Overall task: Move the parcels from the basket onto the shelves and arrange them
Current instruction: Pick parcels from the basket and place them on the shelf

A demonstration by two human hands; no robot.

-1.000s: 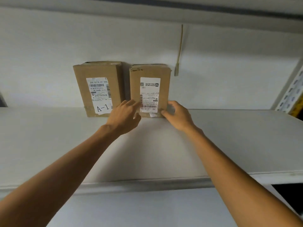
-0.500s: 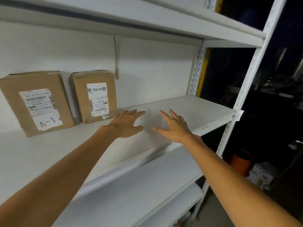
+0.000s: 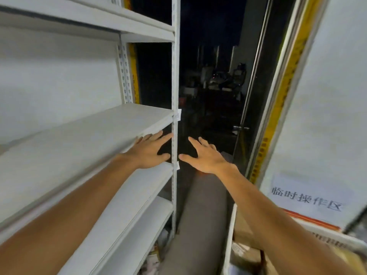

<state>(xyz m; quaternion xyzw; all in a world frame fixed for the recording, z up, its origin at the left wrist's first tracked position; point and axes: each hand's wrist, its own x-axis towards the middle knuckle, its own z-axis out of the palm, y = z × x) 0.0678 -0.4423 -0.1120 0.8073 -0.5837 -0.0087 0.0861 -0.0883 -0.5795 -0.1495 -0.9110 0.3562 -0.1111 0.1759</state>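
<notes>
Fetching the next brown cardboard parcel (image 3: 246,259) from the white basket (image 3: 228,245) (low right) seems the step: left hand (image 3: 149,153) & right hand (image 3: 206,157), grips released, empty; lift w/ both, opposite edges.

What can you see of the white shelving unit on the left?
The shelving unit looks like white-painted metal: flat boards stacked in tiers, carried by perforated uprights, with the front corner post running top to bottom. Small white tags sit on that post at board level. Behind the boards is a pale wall or back panel. The left hand, fingers spread, lies over the middle board's front edge near the corner; contact is unclear.
</notes>
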